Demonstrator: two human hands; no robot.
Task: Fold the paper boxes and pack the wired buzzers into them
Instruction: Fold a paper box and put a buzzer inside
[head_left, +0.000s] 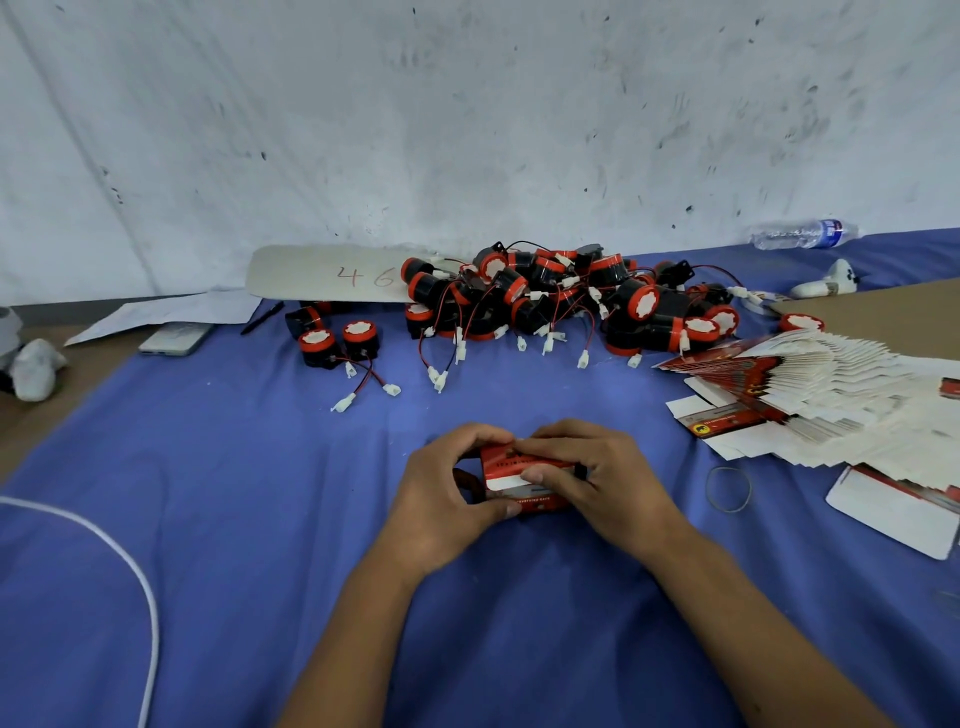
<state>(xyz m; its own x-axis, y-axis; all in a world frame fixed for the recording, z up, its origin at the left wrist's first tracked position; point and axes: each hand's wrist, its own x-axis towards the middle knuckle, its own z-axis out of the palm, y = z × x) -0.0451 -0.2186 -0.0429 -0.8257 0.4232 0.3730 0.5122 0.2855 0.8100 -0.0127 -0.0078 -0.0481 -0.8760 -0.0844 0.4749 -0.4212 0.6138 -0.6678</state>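
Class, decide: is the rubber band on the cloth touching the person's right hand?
Apart. The head view shows the rubber band lying on the blue cloth, with bare cloth between it and the right hand.

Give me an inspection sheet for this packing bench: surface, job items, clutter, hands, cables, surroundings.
Surface: blue cloth over the bench; brown cardboard sheet at far right.
Job's things: red paper box held at centre; pile of wired buzzers at back; two buzzers apart on its left; fanned stack of flat boxes at right.
Clutter: rubber band, water bottle, phone, pen, papers, card marked 46.
Hands: left hand and right hand both grip the box.
Cables: white cable at lower left; buzzer leads tangled.
Surroundings: scuffed white wall.
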